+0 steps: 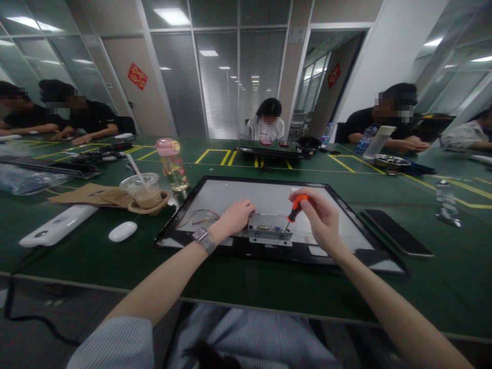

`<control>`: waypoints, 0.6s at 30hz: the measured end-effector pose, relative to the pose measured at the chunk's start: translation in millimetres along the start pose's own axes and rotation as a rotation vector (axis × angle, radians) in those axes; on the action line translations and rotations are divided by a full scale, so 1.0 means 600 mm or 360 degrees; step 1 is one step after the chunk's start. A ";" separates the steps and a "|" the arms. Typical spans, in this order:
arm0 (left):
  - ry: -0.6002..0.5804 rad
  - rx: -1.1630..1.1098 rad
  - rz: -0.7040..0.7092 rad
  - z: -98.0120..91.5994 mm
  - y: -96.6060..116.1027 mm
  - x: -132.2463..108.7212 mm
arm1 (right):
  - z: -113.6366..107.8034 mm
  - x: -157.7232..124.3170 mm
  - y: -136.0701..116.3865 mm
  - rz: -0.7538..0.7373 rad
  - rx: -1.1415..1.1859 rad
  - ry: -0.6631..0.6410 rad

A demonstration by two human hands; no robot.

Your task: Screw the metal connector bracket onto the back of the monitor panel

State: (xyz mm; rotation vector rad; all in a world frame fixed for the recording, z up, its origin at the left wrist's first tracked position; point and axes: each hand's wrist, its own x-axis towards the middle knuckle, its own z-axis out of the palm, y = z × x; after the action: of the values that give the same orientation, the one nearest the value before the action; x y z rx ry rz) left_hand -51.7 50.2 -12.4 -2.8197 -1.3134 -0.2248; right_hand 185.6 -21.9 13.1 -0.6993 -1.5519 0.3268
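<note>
A monitor panel (219,197) with a black frame lies back side up on the green table. On it a grey metal bracket (265,238) stands upright, with video ports along its front face. My left hand (236,215) is closed on the bracket's left end; its fingertips are partly hidden behind it. My right hand (323,215) grips the handle of an orange and black screwdriver (296,209). The shaft slants down, and its tip meets the bracket's face near the right end of the ports. Thin cables (202,218) lie loose on the panel to the left.
Left of the panel are an iced drink cup (141,192), a pink-lidded bottle (172,164), a white mouse (123,231) and a long white device (57,225). A black phone (395,232) lies to the right. Several people sit around the table (246,287).
</note>
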 end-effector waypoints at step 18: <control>-0.0027 0.0024 -0.0031 0.000 0.002 0.002 | -0.013 0.075 -0.036 0.0227 -0.0123 -0.0714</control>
State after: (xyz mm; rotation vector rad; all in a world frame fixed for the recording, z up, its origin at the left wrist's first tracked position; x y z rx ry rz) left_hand -49.9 50.4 -12.0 -2.8038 -1.3407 -0.1913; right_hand 189.5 -13.2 62.7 -0.8383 -1.9504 0.5617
